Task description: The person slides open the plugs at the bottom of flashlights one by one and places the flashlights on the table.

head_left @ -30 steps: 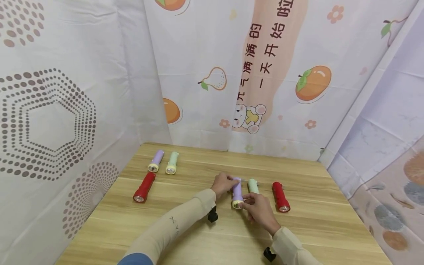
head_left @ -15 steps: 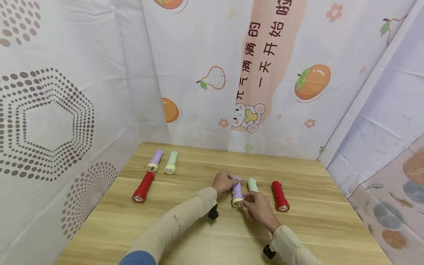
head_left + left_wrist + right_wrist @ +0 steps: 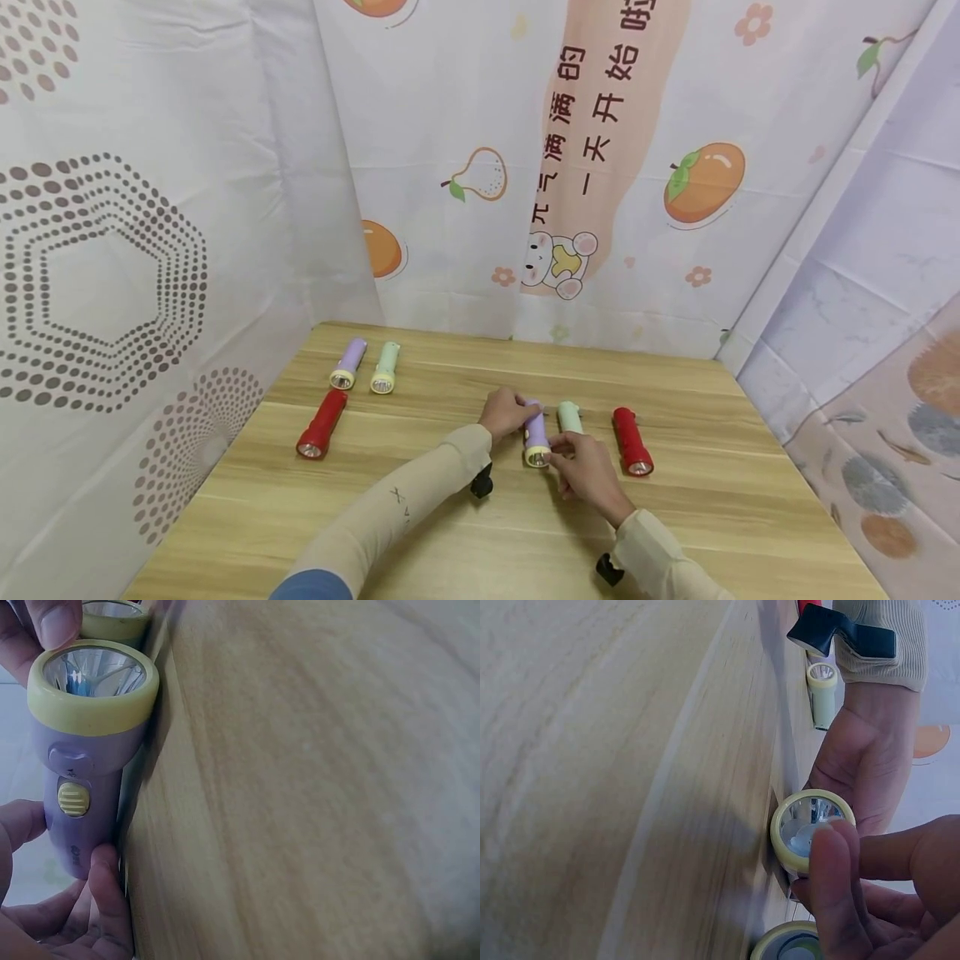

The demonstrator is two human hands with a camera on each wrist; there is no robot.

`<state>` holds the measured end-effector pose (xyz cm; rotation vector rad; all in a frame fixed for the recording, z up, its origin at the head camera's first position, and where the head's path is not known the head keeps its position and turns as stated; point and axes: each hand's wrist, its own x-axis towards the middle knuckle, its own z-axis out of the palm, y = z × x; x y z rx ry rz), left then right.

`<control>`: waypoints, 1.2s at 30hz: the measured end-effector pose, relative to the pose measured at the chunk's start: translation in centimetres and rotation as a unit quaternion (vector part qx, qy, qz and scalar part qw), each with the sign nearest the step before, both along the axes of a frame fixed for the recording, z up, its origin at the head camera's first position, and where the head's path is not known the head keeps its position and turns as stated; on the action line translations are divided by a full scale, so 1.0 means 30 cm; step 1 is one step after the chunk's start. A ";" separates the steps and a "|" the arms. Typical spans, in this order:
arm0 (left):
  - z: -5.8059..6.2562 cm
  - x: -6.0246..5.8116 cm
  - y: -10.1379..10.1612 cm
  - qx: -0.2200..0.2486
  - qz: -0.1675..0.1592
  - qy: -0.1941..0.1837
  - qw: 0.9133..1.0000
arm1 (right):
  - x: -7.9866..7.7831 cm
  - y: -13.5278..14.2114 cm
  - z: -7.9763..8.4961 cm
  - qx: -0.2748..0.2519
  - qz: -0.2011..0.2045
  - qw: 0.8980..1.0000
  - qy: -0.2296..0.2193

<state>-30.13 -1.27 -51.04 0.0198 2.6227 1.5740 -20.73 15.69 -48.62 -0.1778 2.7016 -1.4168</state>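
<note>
Both hands are at a purple flashlight with a pale yellow head, lying on the table with its lens toward me. My left hand grips the tail end; in the left wrist view its fingers sit on either side of the purple body, below the yellow switch. My right hand pinches the rim of the head with thumb and forefinger, seen close up in the right wrist view over the lens. Just right of it lies a mint green flashlight, its front part hidden behind my right hand.
A red flashlight lies right of the mint one. At the table's left side are another purple flashlight, a mint one and a red one. Printed curtains stand behind the wooden table and at its sides.
The head view has drifted slightly, so everything sits a little higher and further left. Both hands keep their places on the purple flashlight, which has hardly moved.
</note>
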 end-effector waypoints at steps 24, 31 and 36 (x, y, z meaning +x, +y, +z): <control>0.009 0.112 -0.129 0.052 -0.063 -0.011 0.997 | 0.040 0.025 0.047 0.019 -0.050 0.997 0.062; 0.021 0.217 -0.195 0.045 -0.122 -0.011 0.991 | 0.073 0.028 0.037 0.001 -0.035 0.999 0.023; 0.053 0.303 -0.230 0.020 -0.166 0.014 0.986 | 0.108 0.015 0.034 -0.016 -0.013 1.000 -0.010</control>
